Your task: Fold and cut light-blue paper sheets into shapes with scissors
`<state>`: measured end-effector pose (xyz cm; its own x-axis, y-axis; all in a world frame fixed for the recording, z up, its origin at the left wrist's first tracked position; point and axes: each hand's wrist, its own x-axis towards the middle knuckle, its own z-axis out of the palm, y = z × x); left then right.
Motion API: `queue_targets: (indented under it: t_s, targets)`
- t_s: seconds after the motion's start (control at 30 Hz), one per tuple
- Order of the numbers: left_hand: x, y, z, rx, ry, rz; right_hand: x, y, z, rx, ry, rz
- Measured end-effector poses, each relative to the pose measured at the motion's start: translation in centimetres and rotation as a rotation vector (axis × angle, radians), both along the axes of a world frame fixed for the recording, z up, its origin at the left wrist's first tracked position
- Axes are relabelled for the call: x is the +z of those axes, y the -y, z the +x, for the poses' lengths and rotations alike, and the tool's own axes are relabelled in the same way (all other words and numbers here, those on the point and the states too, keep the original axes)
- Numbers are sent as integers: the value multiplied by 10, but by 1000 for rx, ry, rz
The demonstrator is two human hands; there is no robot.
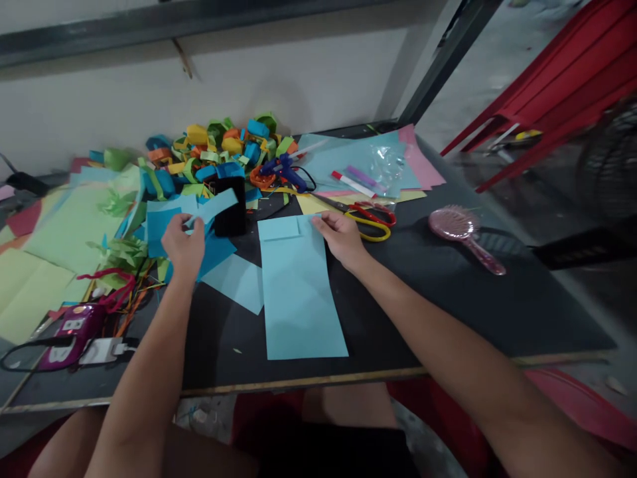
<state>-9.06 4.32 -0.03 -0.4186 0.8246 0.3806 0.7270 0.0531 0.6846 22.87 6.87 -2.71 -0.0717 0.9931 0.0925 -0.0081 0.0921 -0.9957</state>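
Observation:
My left hand is closed on a strip of blue paper, held just above a pile of blue paper pieces beside a black box. My right hand rests with fingers bent on the top right corner of a long light blue paper sheet that lies flat on the black table. A smaller light blue piece lies on that sheet's top end. Another light blue piece lies to the sheet's left.
Red-and-yellow scissors lie just right of my right hand. A pink hairbrush is farther right. A blue glue gun and a heap of coloured paper loops sit at the back. Green sheets and a purple device are at left.

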Motion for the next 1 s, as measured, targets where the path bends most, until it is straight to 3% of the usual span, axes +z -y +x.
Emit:
queue_targets:
  t_s: [0.1, 0.2, 0.23, 0.27, 0.33, 0.43, 0.53, 0.73, 0.8, 0.93, 1.0]
  targets:
    - [5, -1, -14, 104, -94, -62, 4, 1, -2, 16, 9, -4]
    - [9, 5, 1, 90, -358, 100, 5, 1, -2, 21, 38, 3]
    - [10, 8, 11, 16, -425, 159, 6, 2, -2, 14, 36, 7]
    - [10, 12, 21, -154, -450, 184, 7, 3, -3, 5, 29, 8]
    - [9, 19, 43, -526, -317, 83, 10, 6, -3, -5, 8, 6]
    - [4, 29, 69, -839, -245, -75, 16, 15, -4, 0, -5, 9]
    - [0, 33, 79, -794, -213, -90, 16, 20, -5, 24, 18, 17]
    - [4, 28, 74, -659, -130, 20, 3, 19, -7, 94, 141, -14]
    - [6, 27, 74, -630, -54, 47, 7, 24, -9, 65, 296, 120]
    - [6, 27, 77, -695, -5, -23, 28, 45, -13, 24, 584, 593]
    - [7, 28, 80, -773, -2, -126, 35, 53, -15, 98, 661, 618]
